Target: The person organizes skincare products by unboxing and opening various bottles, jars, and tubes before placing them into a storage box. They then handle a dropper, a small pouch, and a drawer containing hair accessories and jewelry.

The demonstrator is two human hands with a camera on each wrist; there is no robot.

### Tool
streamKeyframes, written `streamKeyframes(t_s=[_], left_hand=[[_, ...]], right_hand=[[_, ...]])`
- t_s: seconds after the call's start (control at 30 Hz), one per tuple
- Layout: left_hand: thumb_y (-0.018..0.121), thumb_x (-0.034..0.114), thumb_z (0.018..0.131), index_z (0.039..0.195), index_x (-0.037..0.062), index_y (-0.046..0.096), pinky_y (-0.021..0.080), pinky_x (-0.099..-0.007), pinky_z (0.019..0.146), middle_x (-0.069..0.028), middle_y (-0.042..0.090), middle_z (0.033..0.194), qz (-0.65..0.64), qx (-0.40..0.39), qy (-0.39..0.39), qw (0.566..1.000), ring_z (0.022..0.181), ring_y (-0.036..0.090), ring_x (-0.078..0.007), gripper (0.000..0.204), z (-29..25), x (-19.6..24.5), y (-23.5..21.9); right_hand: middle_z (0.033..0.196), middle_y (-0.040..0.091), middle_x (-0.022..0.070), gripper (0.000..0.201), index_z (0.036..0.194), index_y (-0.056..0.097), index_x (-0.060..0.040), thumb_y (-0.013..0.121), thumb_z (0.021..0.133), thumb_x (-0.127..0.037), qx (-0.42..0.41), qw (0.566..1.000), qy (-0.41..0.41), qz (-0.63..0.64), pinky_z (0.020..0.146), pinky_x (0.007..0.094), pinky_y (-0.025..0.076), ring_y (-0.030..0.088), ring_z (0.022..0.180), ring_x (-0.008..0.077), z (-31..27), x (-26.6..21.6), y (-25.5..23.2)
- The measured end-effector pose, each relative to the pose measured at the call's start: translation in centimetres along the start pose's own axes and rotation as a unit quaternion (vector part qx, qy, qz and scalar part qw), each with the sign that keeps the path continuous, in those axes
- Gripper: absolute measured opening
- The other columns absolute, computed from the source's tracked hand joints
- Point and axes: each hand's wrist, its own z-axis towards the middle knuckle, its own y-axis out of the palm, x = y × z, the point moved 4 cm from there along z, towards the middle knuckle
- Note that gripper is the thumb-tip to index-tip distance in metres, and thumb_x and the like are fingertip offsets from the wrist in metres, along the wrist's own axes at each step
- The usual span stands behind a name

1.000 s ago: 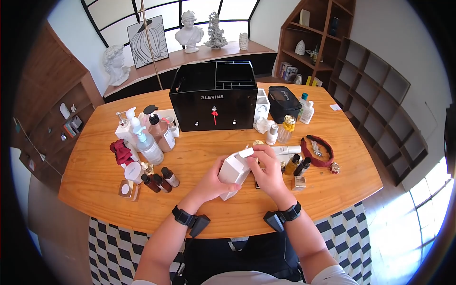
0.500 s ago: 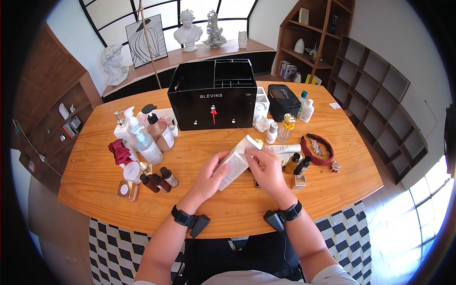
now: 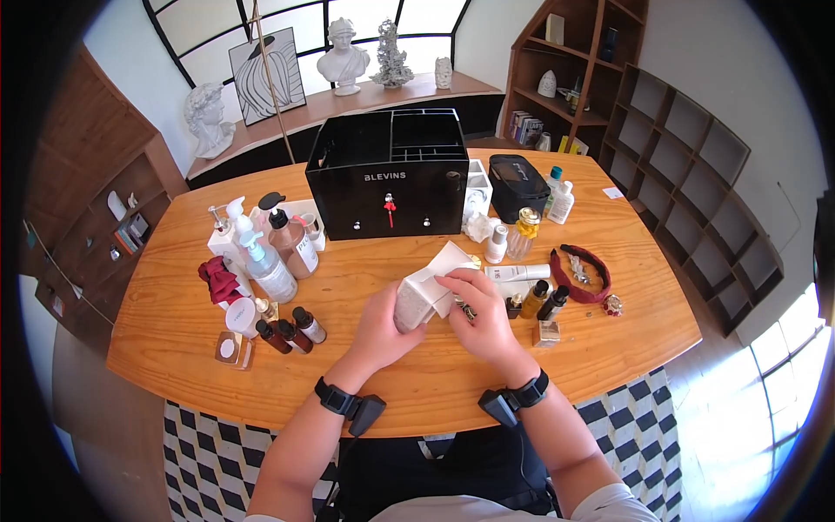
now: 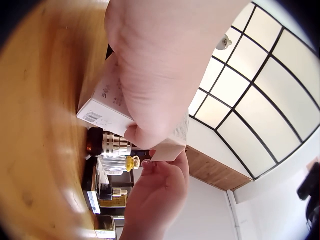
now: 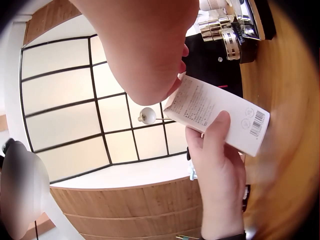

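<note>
A white cardboard box (image 3: pixel 417 303) with fine print and a barcode is tilted over the middle of the table in the head view. My left hand (image 3: pixel 383 326) grips it round the sides, with the thumb pressed on the printed face in the right wrist view. The box's top flap (image 3: pixel 450 257) stands raised toward the far side. At that end, my right hand (image 3: pixel 483 317) has its fingers curled at the opening and holds the flap edge. The palm hides the right fingertips in the right wrist view. The inside of the box is hidden.
A black organizer box (image 3: pixel 387 200) stands at the back. Pump bottles (image 3: pixel 274 270) and small brown bottles (image 3: pixel 291 331) are on the left. On the right are a white tube (image 3: pixel 517 272), dropper bottles (image 3: pixel 544 300), a red headband (image 3: pixel 600 278) and a black case (image 3: pixel 519 187).
The box has been turned and tipped, so its open top flap now shows raised. My left hand has shifted its hold round it, and my right fingers have moved at the opening.
</note>
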Motion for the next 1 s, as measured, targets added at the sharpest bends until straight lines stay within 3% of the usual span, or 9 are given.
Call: streamKeyframes(t_s=[0.13, 0.27, 0.37, 0.43, 0.57, 0.67, 0.77, 0.87, 1.0], left_hand=[[0.079, 0.008, 0.076, 0.126, 0.0026, 0.051, 0.051, -0.0396, 0.09, -0.0156, 0.064, 0.111, -0.108, -0.02, -0.046, 0.993, 0.106, 0.065, -0.0294, 0.058, -0.4, -1.3, 0.5], [0.079, 0.004, 0.078, 0.131, 0.0035, 0.046, 0.049, -0.0356, 0.098, -0.0124, 0.061, 0.12, -0.191, -0.079, -0.121, 0.971, 0.117, 0.06, -0.022, 0.062, -0.6, -1.3, 0.8], [0.079, 0.002, 0.076, 0.136, 0.0061, 0.04, 0.047, -0.0365, 0.102, -0.0136, 0.054, 0.132, -0.265, -0.073, -0.137, 0.952, 0.122, 0.057, -0.0234, 0.072, -0.9, -2.5, 1.8], [0.08, 0.001, 0.075, 0.138, 0.0081, 0.035, 0.047, -0.038, 0.104, -0.0148, 0.048, 0.139, -0.247, -0.022, -0.076, 0.966, 0.123, 0.057, -0.0251, 0.078, -0.9, -1.9, 1.3], [0.081, -0.003, 0.072, 0.134, 0.0105, 0.034, 0.049, -0.0417, 0.104, -0.0177, 0.041, 0.144, -0.142, 0.083, 0.098, 0.981, 0.128, 0.054, -0.0282, 0.079, -0.3, -0.7, 0.1], [0.077, -0.004, 0.073, 0.125, 0.0109, 0.035, 0.05, -0.0422, 0.101, -0.0209, 0.039, 0.145, -0.128, 0.076, 0.135, 0.98, 0.126, 0.055, -0.0302, 0.069, -0.4, -1.2, -0.1], [0.075, 0.003, 0.076, 0.113, 0.0091, 0.042, 0.047, -0.0465, 0.102, -0.0233, 0.04, 0.144, -0.131, 0.059, 0.125, 0.982, 0.126, 0.055, -0.0373, 0.051, -0.5, -0.6, -0.8], [0.069, 0.01, 0.081, 0.108, 0.0063, 0.049, 0.047, -0.0478, 0.101, -0.0247, 0.041, 0.143, -0.022, 0.028, 0.192, 0.981, 0.122, 0.056, -0.0395, 0.034, -0.3, 0.7, -1.7], [0.063, 0.016, 0.087, 0.115, 0.0033, 0.056, 0.045, -0.0448, 0.102, -0.023, 0.049, 0.136, -0.009, 0.048, 0.175, 0.983, 0.12, 0.057, -0.0375, 0.032, -0.3, 1.8, -2.2]], right_hand=[[0.113, 0.067, 0.0117, 0.03, 0.107, 0.073, -0.0063, 0.068, 0.079, 0.003, -0.019, 0.998, -0.003, -0.055, 0.094, 0.0427, 0.047, 0.061, 0.104, 0.0329, -0.1, -0.3, -0.3], [0.115, 0.067, 0.0106, 0.027, 0.105, 0.072, -0.0067, 0.073, 0.078, -0.003, 0.02, 0.987, -0.055, -0.153, 0.1, 0.0467, 0.044, 0.056, 0.117, 0.0357, 0.2, -1.4, -1.0], [0.114, 0.068, 0.01, 0.027, 0.105, 0.072, -0.0064, 0.076, 0.078, -0.008, 0.03, 0.983, -0.072, -0.165, 0.098, 0.0477, 0.045, 0.055, 0.118, 0.0375, 0.5, -1.8, -1.1], [0.112, 0.069, 0.0099, 0.029, 0.107, 0.071, -0.0055, 0.078, 0.079, -0.013, 0.008, 0.991, -0.05, -0.126, 0.094, 0.0485, 0.048, 0.058, 0.114, 0.0383, 0.2, -0.6, -0.5], [0.106, 0.068, 0.0153, 0.04, 0.118, 0.065, -0.0013, 0.078, 0.085, -0.02, -0.068, 0.994, 0.079, 0.038, 0.093, 0.045, 0.05, 0.063, 0.103, 0.0354, -0.5, 0.4, 0.8], [0.106, 0.068, 0.0145, 0.039, 0.119, 0.065, -0.0016, 0.077, 0.087, -0.019, -0.08, 0.987, 0.114, 0.081, 0.094, 0.0447, 0.049, 0.062, 0.106, 0.0348, -0.6, 0.1, 1.0], [0.105, 0.068, 0.0138, 0.039, 0.119, 0.065, -0.0018, 0.076, 0.087, -0.02, -0.068, 0.995, 0.063, 0.033, 0.095, 0.0443, 0.048, 0.061, 0.108, 0.0341, -0.4, 0.0, 0.8], [0.104, 0.069, 0.0132, 0.039, 0.12, 0.065, -0.0024, 0.076, 0.087, -0.02, -0.071, 0.996, 0.056, 0.017, 0.096, 0.0441, 0.048, 0.06, 0.11, 0.0337, -0.4, 0.2, 0.8], [0.103, 0.069, 0.0132, 0.04, 0.121, 0.064, -0.0027, 0.077, 0.087, -0.019, -0.078, 0.993, 0.081, 0.035, 0.099, 0.0441, 0.047, 0.06, 0.113, 0.034, -0.4, 0.2, 0.7]])
